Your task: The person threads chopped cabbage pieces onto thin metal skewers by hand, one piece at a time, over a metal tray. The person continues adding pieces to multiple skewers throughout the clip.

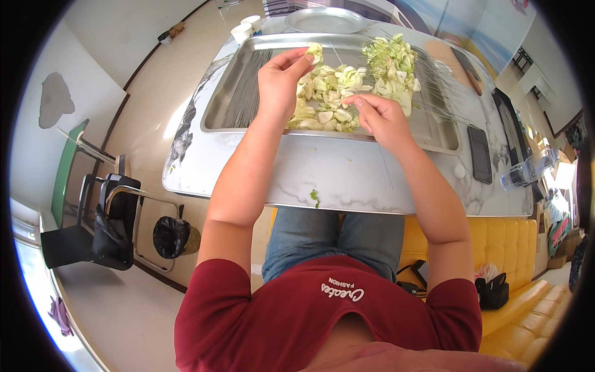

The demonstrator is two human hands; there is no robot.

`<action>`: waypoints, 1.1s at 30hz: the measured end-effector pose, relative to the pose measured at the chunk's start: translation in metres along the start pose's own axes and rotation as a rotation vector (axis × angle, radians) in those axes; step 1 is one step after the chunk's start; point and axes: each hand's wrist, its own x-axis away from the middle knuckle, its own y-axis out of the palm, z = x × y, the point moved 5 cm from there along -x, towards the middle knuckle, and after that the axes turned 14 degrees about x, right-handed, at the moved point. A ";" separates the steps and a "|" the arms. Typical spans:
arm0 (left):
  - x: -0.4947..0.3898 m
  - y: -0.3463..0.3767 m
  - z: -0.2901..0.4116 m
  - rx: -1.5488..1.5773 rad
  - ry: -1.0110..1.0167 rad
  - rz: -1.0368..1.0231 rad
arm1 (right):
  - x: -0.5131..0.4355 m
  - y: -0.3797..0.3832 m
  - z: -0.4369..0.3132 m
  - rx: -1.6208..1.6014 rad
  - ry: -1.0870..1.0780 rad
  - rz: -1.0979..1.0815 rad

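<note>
Between the fingertips of my left hand [282,76] is a piece of pale green cabbage leaf [315,53], raised above the tray. My right hand [382,117] pinches a thin metal skewer [385,165], whose lower end runs toward the table's front edge. Both hands are over a large metal tray [211,122]. Loose cabbage pieces [327,114] lie in its middle. At the tray's right a heap of cabbage threaded on skewers [393,69] rests, with bare skewer ends fanning out rightward. A dense bundle of thin skewers [244,90] lies along the left side.
Behind the tray are a round metal plate [325,21] and two paper cups [242,32]. To the right lie a knife [466,69] on a cutting board [439,49], a phone [479,155], a white cap [459,171] and a plastic bottle [530,169]. A green scrap [314,198] sits near the front edge.
</note>
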 end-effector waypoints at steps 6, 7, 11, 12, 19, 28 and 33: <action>0.000 0.001 0.014 -0.082 0.139 0.017 | 0.003 0.009 -0.005 -0.050 -0.006 -0.130; 0.000 0.001 0.014 -0.088 0.148 0.017 | 0.004 0.010 -0.006 -0.048 -0.009 -0.137; 0.002 0.002 0.017 -0.137 0.175 0.015 | 0.004 0.011 -0.007 -0.053 -0.008 -0.151; 0.003 0.003 0.018 -0.157 0.179 0.012 | 0.004 0.011 -0.007 -0.057 -0.004 -0.150; 0.010 0.007 0.013 -0.270 0.191 0.026 | 0.003 0.010 -0.006 -0.046 0.011 -0.143; 0.009 0.006 0.007 -0.288 0.220 0.032 | 0.002 0.012 -0.006 -0.069 0.000 -0.114; 0.012 0.009 0.006 -0.268 0.221 0.026 | 0.001 0.010 -0.003 -0.084 0.037 -0.092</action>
